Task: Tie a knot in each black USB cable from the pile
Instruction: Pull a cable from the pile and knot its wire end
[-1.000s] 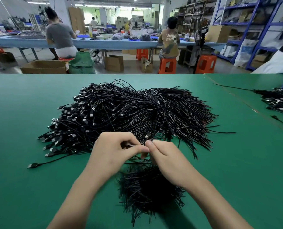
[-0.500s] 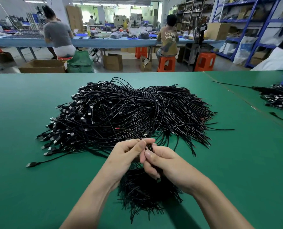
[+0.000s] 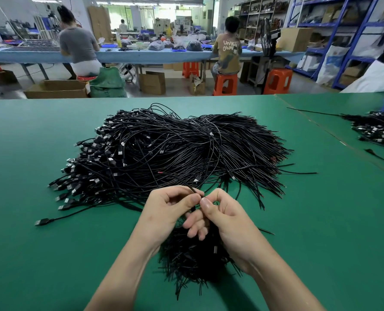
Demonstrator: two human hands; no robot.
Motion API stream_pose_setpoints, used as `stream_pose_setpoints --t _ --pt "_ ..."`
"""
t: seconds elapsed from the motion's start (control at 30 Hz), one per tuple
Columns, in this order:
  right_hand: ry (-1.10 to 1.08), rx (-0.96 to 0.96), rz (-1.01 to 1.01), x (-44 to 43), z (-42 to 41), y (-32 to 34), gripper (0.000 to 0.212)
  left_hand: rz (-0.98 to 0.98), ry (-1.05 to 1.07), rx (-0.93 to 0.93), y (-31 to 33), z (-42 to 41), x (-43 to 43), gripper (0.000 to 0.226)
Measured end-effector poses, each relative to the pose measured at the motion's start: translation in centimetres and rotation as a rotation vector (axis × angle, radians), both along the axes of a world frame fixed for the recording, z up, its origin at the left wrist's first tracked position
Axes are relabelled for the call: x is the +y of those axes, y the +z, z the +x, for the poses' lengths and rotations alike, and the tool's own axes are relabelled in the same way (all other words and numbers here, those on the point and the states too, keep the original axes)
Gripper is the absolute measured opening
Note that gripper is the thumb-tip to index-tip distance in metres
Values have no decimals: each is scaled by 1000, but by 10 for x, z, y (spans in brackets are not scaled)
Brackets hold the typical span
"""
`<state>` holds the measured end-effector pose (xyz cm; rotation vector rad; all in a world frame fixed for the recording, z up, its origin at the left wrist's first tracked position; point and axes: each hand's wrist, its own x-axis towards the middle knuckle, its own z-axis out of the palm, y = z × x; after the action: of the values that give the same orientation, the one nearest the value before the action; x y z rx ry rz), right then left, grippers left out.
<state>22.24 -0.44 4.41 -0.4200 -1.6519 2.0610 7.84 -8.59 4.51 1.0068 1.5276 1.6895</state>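
Note:
A big pile of black USB cables (image 3: pixel 168 151) lies on the green table (image 3: pixel 29 254), plugs to the left, bare ends to the right. A smaller heap of black cables (image 3: pixel 193 259) sits near me, under my hands. My left hand (image 3: pixel 164 212) and my right hand (image 3: pixel 222 214) meet above that heap, thumbs and forefingers pinching one black cable (image 3: pixel 180 181) between them. Its free end sticks up and left over the pile, showing a red tip. The cable's other part is hidden behind my fingers.
Another heap of cables (image 3: pixel 375 129) lies at the right on the adjoining table. One loose cable with a plug (image 3: pixel 43 221) trails left of the pile. Beyond the table edge two people sit on stools at a blue bench, with cardboard boxes and orange stools.
Both hands pulled back from the pile's front edge toward me and lifted one cable free. The cable's end now stands out up-left between my pinching fingers.

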Motion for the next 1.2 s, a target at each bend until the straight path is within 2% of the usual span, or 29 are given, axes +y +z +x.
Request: stream_pose_setpoints --t 0.13,0.23,0.37,0.47,0.57,0.63,0.77,0.87,0.97,1.07,1.13,1.2 --pt "-198 -10 1 -5 2 -1 12 46 -11 -12 2 4 0 17" --pt "-369 -69 161 -5 6 -1 18 105 19 -4 3 8 2 14" --pt "-242 -151 240 -12 6 0 42 112 30 10 8 10 5 11" --pt "-87 -173 270 -15 8 2 33 119 -2 3 10 7 8 12" --pt "-35 -225 331 -13 11 5 32 124 -11 -23 9 5 7 13" --pt "-88 -248 406 -13 8 5 30 112 14 -10 8 7 8 14" --pt "-340 -372 610 -17 0 4 32 22 166 69 3 19 10 7" --pt "-459 -595 862 -14 -4 3 39 -79 178 158 2 34 9 26" --pt "-498 -697 1052 -17 -10 5 26 -106 205 172 7 43 8 57" --pt "-494 -720 1094 -17 -11 4 24 -107 253 197 12 46 10 59" --pt "-441 -669 1086 -16 -9 2 26 -96 284 238 12 46 11 57" --pt "-367 -533 922 -15 -6 2 25 -69 303 246 10 43 12 56"
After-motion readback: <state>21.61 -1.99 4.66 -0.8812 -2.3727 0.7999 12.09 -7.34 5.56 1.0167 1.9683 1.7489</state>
